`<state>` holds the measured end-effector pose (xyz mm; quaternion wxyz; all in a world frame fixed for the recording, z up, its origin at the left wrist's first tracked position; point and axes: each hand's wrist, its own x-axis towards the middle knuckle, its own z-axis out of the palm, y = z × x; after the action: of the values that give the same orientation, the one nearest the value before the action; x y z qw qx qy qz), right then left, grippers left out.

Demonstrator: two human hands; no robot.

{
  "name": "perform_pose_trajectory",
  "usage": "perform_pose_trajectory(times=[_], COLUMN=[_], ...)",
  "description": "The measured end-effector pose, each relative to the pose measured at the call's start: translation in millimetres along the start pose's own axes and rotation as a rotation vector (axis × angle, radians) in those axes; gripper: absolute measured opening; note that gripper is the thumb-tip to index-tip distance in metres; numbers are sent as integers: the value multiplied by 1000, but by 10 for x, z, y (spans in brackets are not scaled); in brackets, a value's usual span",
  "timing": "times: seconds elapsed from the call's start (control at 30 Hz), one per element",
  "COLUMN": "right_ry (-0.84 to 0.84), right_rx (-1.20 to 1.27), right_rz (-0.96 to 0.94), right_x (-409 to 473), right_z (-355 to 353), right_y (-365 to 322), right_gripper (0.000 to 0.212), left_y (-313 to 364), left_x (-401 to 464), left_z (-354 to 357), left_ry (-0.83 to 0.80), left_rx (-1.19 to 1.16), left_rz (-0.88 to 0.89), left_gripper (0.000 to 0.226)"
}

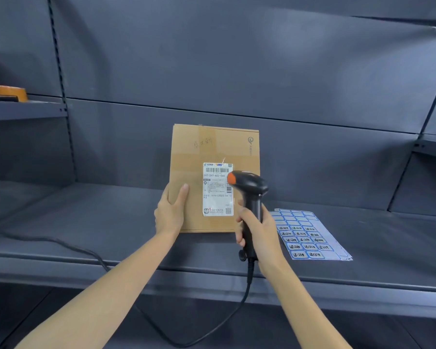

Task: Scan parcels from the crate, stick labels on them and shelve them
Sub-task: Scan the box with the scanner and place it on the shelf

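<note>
Here the right hand [258, 229] wraps its fingers round the grip of a black barcode scanner [249, 195], whose orange-tipped head sits at centre frame, close in front of the white shipping label [217, 189] on a cardboard parcel [212, 152]. The left hand [170, 210] holds the parcel's lower left edge, thumb laid on the front face and the other fingers hidden behind. The parcel stands upright in the middle of the picture, its bottom edge on the grey shelf [86, 222], its back seemingly close to the rear panel, though whether it touches cannot be told.

The scanner's cable [212, 331] drops from the handle, loops below the shelf's front lip in the lower centre, and runs back up onto the shelf at the left.

The parcel is a flat brown box with clear tape across its front, faint handwriting near the top and a small printed logo at the upper right corner. Its label carries barcodes, a printed number and QR codes.

Just right of the right hand, a sheet of blue-bordered stickers [310, 235] lies flat on the shelf, near its front edge; the upper rows look blank, the lower rows bear dark handwriting. Open shelf surface stretches left of the parcel and right of the sheet.

At the upper left of the frame, a higher shelf [23, 109] holds part of another brown item [8, 91], cut off by the edge.
</note>
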<state>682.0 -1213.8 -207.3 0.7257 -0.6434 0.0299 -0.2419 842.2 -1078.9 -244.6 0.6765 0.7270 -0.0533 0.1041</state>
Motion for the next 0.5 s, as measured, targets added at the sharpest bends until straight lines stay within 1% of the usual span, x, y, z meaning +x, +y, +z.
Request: perform_pose_trajectory(times=[0.1, 0.17, 0.27, 0.5], right_ry=[-6, -4, -2, 1], right_rx=[-48, -59, -43, -31], right_rz=[0, 3, -4, -17], right_x=[6, 11, 14, 29], right_z=[75, 116, 152, 175], right_y=[25, 39, 56, 92], right_gripper=[13, 14, 14, 4], left_y=[12, 9, 3, 31], left_x=[-1, 6, 4, -5], left_z=[4, 6, -3, -14], left_ry=[0, 3, 2, -17], left_rx=[4, 12, 17, 35], left_rz=[14, 18, 18, 0], left_gripper=[71, 69, 71, 78])
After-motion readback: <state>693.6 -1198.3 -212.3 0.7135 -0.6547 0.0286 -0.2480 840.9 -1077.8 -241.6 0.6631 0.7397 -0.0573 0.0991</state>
